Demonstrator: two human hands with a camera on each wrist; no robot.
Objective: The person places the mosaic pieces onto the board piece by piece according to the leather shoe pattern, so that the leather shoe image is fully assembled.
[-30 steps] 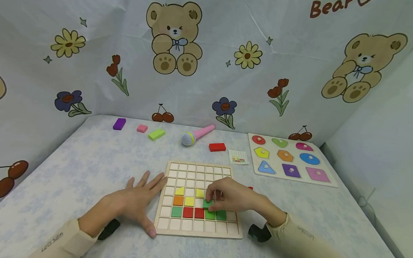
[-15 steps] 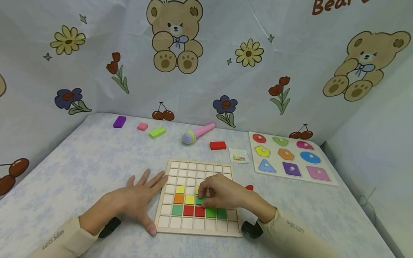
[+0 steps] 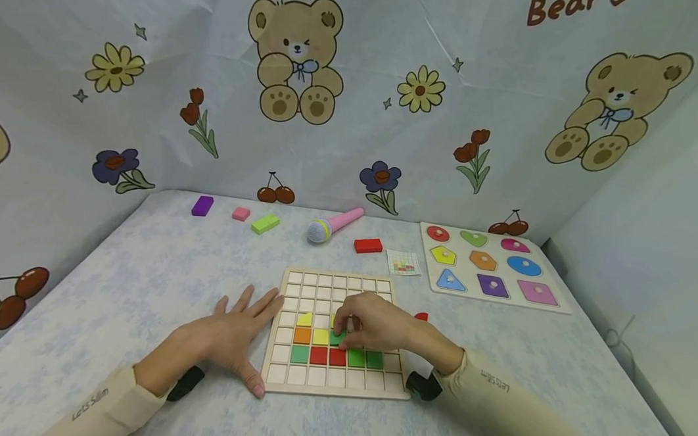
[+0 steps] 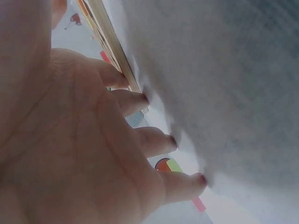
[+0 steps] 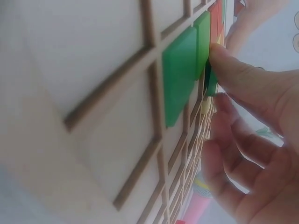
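Note:
A wooden grid board (image 3: pixel 296 375) lies before me, with colored tiles in some of its cells. My left hand (image 3: pixel 231 341) rests with fingers spread along the board's left edge, its fingertips on the table in the left wrist view. Between thumb and forefinger my right hand (image 3: pixel 372 323) pinches a green tile (image 3: pixel 335 340) at a cell to the right of the yellow square tile (image 3: pixel 320 337). An orange tile (image 3: pixel 302 335) sits left of that yellow one. The row below has a teal tile (image 3: pixel 300 354), two red ones and two green ones (image 3: pixel 356 358).
Behind the board lie a toy microphone (image 3: pixel 334 226), a red block (image 3: pixel 368 246) and a small pattern card (image 3: pixel 403 263). A shape puzzle (image 3: pixel 494 268) stands back right. Purple (image 3: pixel 202 206), pink (image 3: pixel 240 213) and lime (image 3: pixel 265 224) blocks lie back left.
My right hand has moved left with the green tile, from above the lower green tiles to the cell beside the yellow square. The left hand has stayed at the board's edge.

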